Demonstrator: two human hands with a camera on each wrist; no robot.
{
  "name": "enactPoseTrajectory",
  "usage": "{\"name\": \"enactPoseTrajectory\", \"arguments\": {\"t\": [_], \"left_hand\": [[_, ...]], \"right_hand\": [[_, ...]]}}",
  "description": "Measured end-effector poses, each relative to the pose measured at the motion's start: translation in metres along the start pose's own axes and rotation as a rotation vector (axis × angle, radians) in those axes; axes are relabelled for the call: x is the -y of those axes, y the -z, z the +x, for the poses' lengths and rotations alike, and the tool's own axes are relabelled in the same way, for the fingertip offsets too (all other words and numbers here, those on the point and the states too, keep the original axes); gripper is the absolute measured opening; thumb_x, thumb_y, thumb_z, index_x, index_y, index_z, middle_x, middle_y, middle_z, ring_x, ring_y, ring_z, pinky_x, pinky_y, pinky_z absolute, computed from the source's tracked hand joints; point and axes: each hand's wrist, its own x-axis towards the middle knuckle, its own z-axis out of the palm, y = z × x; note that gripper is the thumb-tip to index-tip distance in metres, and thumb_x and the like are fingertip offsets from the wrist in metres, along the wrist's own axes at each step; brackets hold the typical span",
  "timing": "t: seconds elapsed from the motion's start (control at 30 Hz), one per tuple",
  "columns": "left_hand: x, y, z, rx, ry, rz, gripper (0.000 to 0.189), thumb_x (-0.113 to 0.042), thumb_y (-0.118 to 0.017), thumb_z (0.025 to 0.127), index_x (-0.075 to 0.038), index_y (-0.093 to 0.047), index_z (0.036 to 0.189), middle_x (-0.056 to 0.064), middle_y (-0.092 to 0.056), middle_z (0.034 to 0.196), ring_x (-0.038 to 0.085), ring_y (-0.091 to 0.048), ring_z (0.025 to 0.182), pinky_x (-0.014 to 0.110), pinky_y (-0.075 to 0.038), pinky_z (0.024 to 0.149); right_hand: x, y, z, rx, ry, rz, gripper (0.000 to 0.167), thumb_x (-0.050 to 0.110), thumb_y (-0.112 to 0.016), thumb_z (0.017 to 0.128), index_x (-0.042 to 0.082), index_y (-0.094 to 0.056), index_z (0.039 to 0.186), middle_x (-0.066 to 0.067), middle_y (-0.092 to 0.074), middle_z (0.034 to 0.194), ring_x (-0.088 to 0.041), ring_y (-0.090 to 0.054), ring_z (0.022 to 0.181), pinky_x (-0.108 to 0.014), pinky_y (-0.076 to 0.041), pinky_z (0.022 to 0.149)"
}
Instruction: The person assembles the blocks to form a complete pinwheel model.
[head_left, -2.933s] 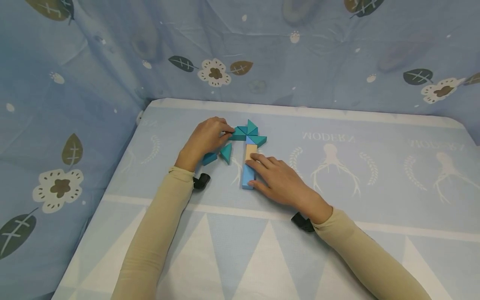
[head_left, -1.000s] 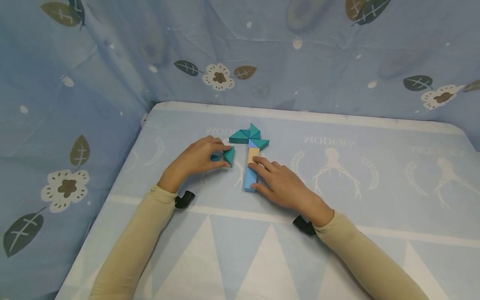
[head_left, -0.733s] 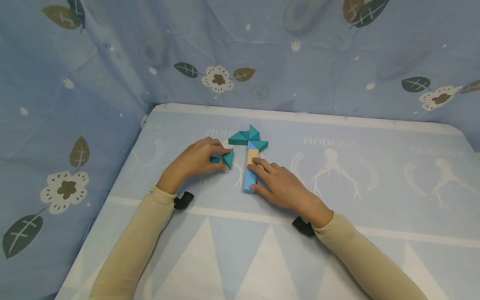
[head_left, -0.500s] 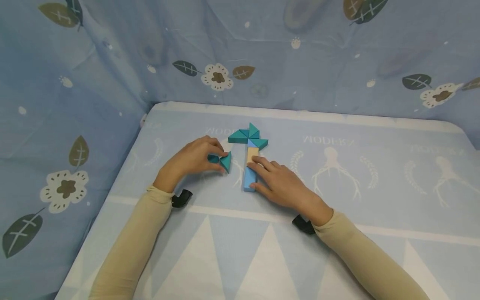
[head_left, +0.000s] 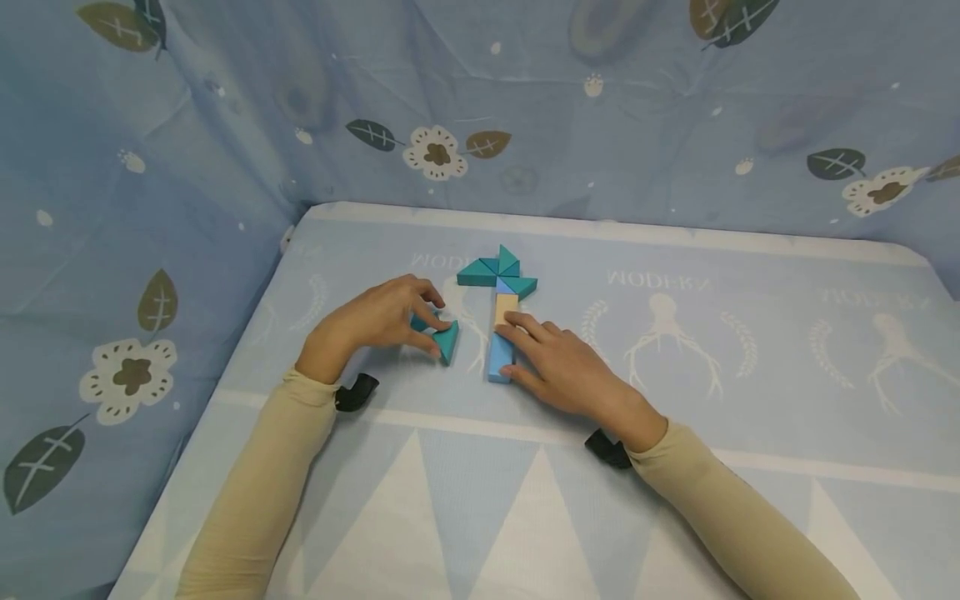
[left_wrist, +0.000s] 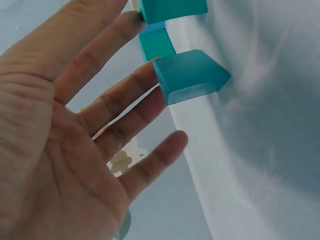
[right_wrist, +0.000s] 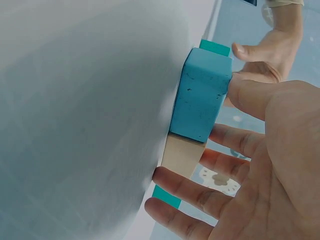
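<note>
In the head view my left hand (head_left: pixel 382 315) pinches a teal triangular block (head_left: pixel 447 343) between thumb and index finger, left of the block figure. A second loose block (head_left: pixel 422 321), darker teal-blue, is partly hidden behind those fingers; the left wrist view shows this pointed block (left_wrist: pixel 190 76) beside the middle fingertips. My right hand (head_left: pixel 558 367) rests with fairly straight fingers on the figure's stem. That stem is a wood-coloured block (head_left: pixel 506 305) above a light blue block (head_left: pixel 498 357). Teal triangles (head_left: pixel 476 273) and a small blue triangle (head_left: pixel 502 287) form a pinwheel shape at its top.
Everything lies on a pale blue and white patterned tablecloth (head_left: pixel 675 400). A blue curtain (head_left: pixel 637 142) with flowers and leaves hangs behind the table and along the left. A black wrist device (head_left: pixel 357 392) sits by the left wrist, another black device (head_left: pixel 607 449) by the right.
My left hand has left the figure's left teal triangle, taken hold of the loose teal triangle and drawn it slightly nearer and to the left. My right hand stays on the stem.
</note>
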Motion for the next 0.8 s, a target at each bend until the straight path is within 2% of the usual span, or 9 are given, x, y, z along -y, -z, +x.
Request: {"name": "enactPoseTrajectory", "arguments": {"t": [0.23,0.37,0.5,0.7,0.8], "left_hand": [[-0.001,0.005,-0.004,0.033,0.0,-0.031,0.04,-0.03,-0.087,0.071,-0.018,-0.078,0.108,0.011,-0.06,0.13,0.031,-0.054,0.121,0.046,-0.049,0.097],[0.007,0.009,-0.008,-0.021,0.012,-0.07,0.038,-0.023,-0.085,0.075,-0.014,-0.077,0.111,0.011,-0.062,0.118,0.028,-0.059,0.107,0.04,-0.051,0.089],[0.016,0.015,-0.013,-0.074,0.05,-0.11,0.034,-0.015,-0.083,0.077,-0.01,-0.077,0.11,0.007,-0.068,0.098,0.022,-0.064,0.09,0.033,-0.052,0.075],[0.022,0.017,-0.014,-0.024,0.155,-0.139,0.034,-0.013,-0.082,0.078,-0.01,-0.076,0.111,0.004,-0.075,0.091,0.017,-0.063,0.083,0.028,-0.05,0.069],[0.024,0.016,-0.014,-0.019,0.165,-0.146,0.034,-0.013,-0.082,0.078,-0.01,-0.076,0.112,0.004,-0.076,0.093,0.017,-0.064,0.085,0.027,-0.05,0.069]], "right_hand": [[0.0,-0.001,0.0,-0.013,0.011,-0.009,0.054,0.039,-0.056,0.099,0.014,-0.045,0.146,-0.008,-0.041,0.151,-0.035,-0.058,0.119,-0.053,-0.051,0.091],[0.0,-0.001,0.0,-0.024,0.02,-0.007,0.055,0.039,-0.057,0.099,0.013,-0.045,0.146,-0.009,-0.042,0.151,-0.035,-0.058,0.119,-0.052,-0.051,0.091],[0.0,-0.002,0.0,-0.025,0.021,-0.009,0.055,0.039,-0.057,0.099,0.013,-0.045,0.146,-0.009,-0.041,0.151,-0.035,-0.058,0.119,-0.051,-0.052,0.09],[0.0,-0.001,-0.001,-0.032,0.022,-0.01,0.055,0.039,-0.058,0.098,0.013,-0.046,0.145,-0.009,-0.042,0.15,-0.034,-0.059,0.116,-0.05,-0.052,0.088],[0.0,-0.002,-0.001,-0.028,0.02,-0.011,0.054,0.039,-0.057,0.099,0.014,-0.045,0.146,-0.008,-0.042,0.15,-0.033,-0.059,0.115,-0.05,-0.052,0.087]]}}
